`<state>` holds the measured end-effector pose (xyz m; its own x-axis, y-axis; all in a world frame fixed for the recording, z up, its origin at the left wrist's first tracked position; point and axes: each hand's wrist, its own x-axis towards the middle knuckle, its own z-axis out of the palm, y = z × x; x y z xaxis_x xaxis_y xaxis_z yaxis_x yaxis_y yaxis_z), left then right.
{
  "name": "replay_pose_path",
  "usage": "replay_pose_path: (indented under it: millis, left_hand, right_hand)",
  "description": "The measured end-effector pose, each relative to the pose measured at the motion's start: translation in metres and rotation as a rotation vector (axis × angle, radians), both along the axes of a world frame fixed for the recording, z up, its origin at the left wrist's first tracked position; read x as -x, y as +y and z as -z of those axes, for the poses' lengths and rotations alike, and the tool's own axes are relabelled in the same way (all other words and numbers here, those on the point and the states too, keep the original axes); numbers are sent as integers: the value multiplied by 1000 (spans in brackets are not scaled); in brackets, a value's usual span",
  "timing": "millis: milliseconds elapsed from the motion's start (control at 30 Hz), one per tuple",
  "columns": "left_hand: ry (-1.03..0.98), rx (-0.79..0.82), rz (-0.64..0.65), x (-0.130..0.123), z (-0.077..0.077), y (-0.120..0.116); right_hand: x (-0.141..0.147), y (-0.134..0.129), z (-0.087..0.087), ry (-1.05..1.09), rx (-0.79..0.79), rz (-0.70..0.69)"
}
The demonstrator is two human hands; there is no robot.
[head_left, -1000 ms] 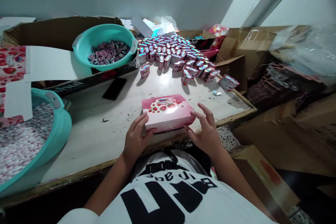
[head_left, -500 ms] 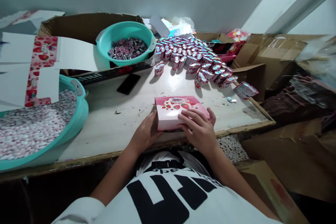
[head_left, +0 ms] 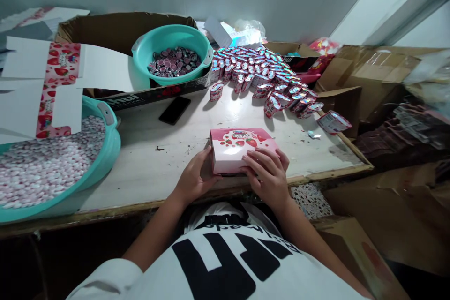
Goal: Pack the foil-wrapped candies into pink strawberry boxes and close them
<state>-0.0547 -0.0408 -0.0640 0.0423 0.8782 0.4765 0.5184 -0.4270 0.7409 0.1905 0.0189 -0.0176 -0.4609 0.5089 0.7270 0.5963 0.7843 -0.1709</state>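
A pink and white carton (head_left: pixel 232 150) with strawberries printed on its top lies at the front edge of the table, between my hands. My left hand (head_left: pixel 197 172) grips its left end, thumb at the near side and fingers behind the end. Across the right part of the carton lies my right hand (head_left: pixel 269 171), its fingers over the top and near side. The carton looks closed; what is inside it is hidden.
Many small strawberry-printed packs (head_left: pixel 260 68) stand at the back right. One teal tub (head_left: pixel 114 145) of wrapped sweets, under flat unfolded cartons (head_left: pixel 21 58), is at left. Another teal tub (head_left: pixel 140 51) holds round pieces. A black phone (head_left: pixel 175 110) lies on the table (head_left: pixel 147 159).
The view has shifted slightly. My right fingers have moved a little on top of the carton; both hands keep their hold.
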Motion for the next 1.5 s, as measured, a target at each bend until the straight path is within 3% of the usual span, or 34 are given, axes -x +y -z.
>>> replay_pose_path:
  millis: [100,233,433,833,1067,1233,1367,1500]
  left_hand:
    - [7,-160,-58,-5,-4,3]
    - [162,-281,-51,-9,-16,10]
    - [181,-264,-24,-8,-24,14]
    - [219,-240,167,6,-20,13]
    - [337,-308,114,6,-13,8]
    - [383,-355,100,1,-13,8]
    - [404,-348,149,0,-15,9]
    - [467,-296,115,-8,-19,6]
  right_hand:
    - [1,-1,4,32,-19,-4]
    - [2,-3,10,57,-15,3]
    - [0,-4,14,65,-11,-5]
    - [-1,-4,16,70,7,-12]
    - [-3,-5,20,28,0,-34]
    - [-4,-9,34,22,-1,-21]
    - [-5,-12,45,9,-4,-18]
    - [-17,-9,43,28,44,-74]
